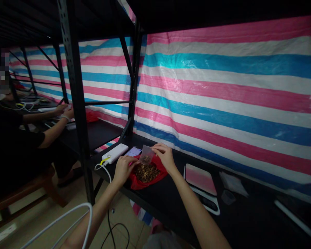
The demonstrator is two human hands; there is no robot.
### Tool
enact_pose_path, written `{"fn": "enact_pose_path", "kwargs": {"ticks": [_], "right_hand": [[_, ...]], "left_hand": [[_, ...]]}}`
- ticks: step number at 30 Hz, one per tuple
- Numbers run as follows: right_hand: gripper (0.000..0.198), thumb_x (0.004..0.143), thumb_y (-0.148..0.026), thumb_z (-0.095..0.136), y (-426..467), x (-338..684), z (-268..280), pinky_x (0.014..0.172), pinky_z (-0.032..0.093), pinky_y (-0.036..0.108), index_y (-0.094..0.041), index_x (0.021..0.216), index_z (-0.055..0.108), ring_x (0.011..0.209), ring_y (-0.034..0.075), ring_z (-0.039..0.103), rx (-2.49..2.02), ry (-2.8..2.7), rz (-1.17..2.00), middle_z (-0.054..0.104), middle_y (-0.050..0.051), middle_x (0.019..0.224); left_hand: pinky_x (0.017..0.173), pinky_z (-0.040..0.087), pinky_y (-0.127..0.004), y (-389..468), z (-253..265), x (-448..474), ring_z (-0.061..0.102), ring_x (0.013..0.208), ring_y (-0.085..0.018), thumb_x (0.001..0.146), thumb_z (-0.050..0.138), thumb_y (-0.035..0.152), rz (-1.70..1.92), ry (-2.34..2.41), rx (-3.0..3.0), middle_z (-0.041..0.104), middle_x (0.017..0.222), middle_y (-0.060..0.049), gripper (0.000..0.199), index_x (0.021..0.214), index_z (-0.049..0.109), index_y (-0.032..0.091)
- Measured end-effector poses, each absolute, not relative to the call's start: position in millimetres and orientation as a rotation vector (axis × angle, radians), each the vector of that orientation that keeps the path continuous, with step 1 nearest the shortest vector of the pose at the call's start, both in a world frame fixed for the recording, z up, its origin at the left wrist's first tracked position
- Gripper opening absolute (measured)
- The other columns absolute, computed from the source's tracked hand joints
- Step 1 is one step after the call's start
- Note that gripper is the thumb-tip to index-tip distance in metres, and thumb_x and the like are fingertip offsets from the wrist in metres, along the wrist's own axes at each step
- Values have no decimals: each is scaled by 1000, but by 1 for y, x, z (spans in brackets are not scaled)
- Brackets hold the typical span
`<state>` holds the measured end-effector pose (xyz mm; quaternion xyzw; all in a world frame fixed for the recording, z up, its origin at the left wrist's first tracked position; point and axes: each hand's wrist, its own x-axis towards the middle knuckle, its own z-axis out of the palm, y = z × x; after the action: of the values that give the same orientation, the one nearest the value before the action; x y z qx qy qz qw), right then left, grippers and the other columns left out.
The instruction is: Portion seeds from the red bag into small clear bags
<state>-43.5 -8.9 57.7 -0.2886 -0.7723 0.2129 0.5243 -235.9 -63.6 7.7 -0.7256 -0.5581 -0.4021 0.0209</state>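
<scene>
A small clear plastic bag (146, 155) is held up between my two hands, with a few brownish bits at its bottom. My left hand (123, 169) pinches its lower left side, and my right hand (163, 155) pinches the upper right corner. Right below lies a red plastic bag (137, 185), spread open on the black shelf. It holds a heap of small brown and golden pieces (147, 173), too small to name. Behind my left hand is a phone (133, 151) with its screen lit.
A white power bank (115, 154) with a cable is at the left. To the right sit a kitchen scale (200, 181), a small clear cup (228, 197) and clear bags (233, 183). A black upright post (76, 103) separates me from another seated person (15, 138).
</scene>
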Motion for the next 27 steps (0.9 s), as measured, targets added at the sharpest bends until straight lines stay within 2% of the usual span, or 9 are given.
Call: {"fn": "enact_pose_path", "kwargs": {"ticks": [8,17,23,27], "right_hand": [[12,75,-25,60,-9,-47,61,61,45,25,-22,78,70,74,16,59,-700,-1865,504,65,4,82],[11,73,-25,61,-20,-46,61,63,45,25,-23,77,71,72,16,60,-762,-1895,465,66,2,79],[11,74,-24,60,-18,-50,60,64,46,25,-23,78,71,72,16,59,-758,-1874,459,66,3,80],[12,75,-24,59,-17,-53,57,65,46,26,-23,79,70,73,16,59,-744,-1864,460,66,3,80]], "left_hand": [[72,36,-31,-66,4,-234,57,80,-19,80,50,36,-1238,-1752,-2234,69,82,-4,22,76,68,22],[74,41,-31,-64,-7,-243,58,79,-20,78,52,38,-1394,-1752,-2200,68,78,-5,25,73,67,20],[74,43,-28,-73,-1,-237,58,80,-18,80,49,38,-1585,-1747,-2123,66,85,-4,26,88,66,20],[74,42,-28,-77,0,-233,57,81,-18,78,52,39,-1548,-1760,-2130,65,84,-3,24,86,67,22]]}}
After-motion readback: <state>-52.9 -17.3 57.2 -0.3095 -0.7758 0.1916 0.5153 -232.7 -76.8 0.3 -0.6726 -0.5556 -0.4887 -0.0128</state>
